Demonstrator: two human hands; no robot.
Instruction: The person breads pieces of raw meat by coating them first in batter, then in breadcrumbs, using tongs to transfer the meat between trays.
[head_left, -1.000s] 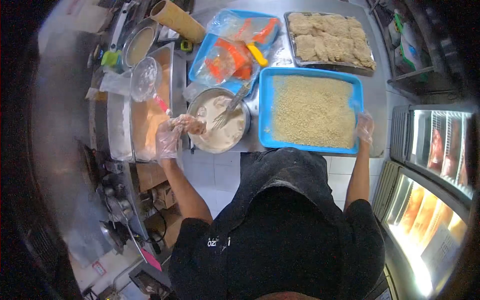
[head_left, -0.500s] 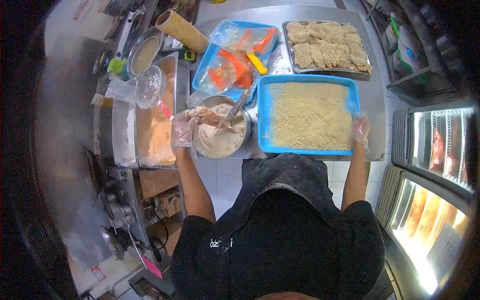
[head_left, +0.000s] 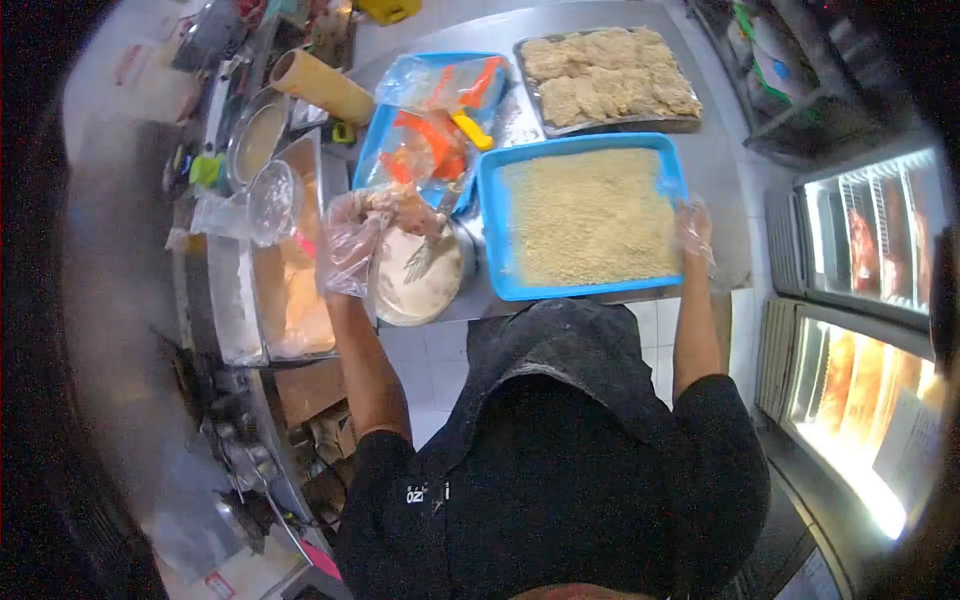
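In its clear plastic glove, my left hand (head_left: 350, 240) is closed on a battered piece (head_left: 412, 212), which looks like raw meat, above the left rim of a round bowl (head_left: 425, 285) of pale batter. A metal utensil (head_left: 447, 203) leans at the bowl's rim. My right hand (head_left: 692, 232), also gloved, is at the right rim of a blue tray (head_left: 490, 240) filled with beige crumbs (head_left: 590, 215); its fingers are blurred against the rim.
Crumbed pieces (head_left: 610, 75) fill a metal tray at the back right. Behind the bowl, plastic packets (head_left: 425, 145) and a yellow-handled tool (head_left: 472, 131) lie on another blue tray (head_left: 375, 130). At left are a sieve (head_left: 273, 203), an orange-powder pan (head_left: 300, 310) and a cardboard roll (head_left: 322, 87).
The battered piece in my left hand has risen from the batter, leaving streaks there. The view has shifted, so the trays appear further left. My right hand remains at the tray's right rim.
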